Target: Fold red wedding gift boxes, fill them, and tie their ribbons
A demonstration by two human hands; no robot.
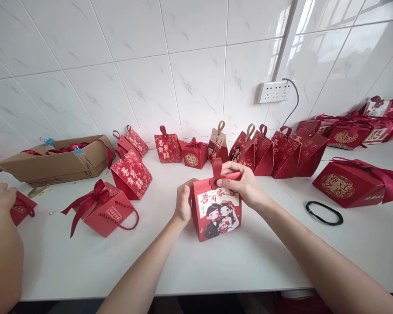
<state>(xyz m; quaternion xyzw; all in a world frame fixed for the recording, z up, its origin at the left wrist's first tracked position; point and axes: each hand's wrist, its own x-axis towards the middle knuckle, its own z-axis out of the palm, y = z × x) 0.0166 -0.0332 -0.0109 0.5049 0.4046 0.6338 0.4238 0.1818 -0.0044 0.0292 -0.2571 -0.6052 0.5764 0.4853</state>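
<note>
A red gift box point(218, 213) with a cartoon bride and groom on its front stands upright near the table's front edge, between my hands. Against its left side lies my left hand point(184, 203), thumb up, with the other fingers hidden behind the box. My right hand point(237, 181) pinches the box's folded top, the thumb in front at the base of the red strap loop point(217, 168) and the fingers behind. The loop sticks up above the top edge.
Behind stand several red boxes point(167, 148) along the tiled wall. Left are a ribboned box point(101, 207), an open cardboard carton point(62, 163) and another person's arm point(3, 244). Right lie a black band point(324, 213) and a large ribboned box point(350, 183). A socket strip point(274, 92) is on the wall.
</note>
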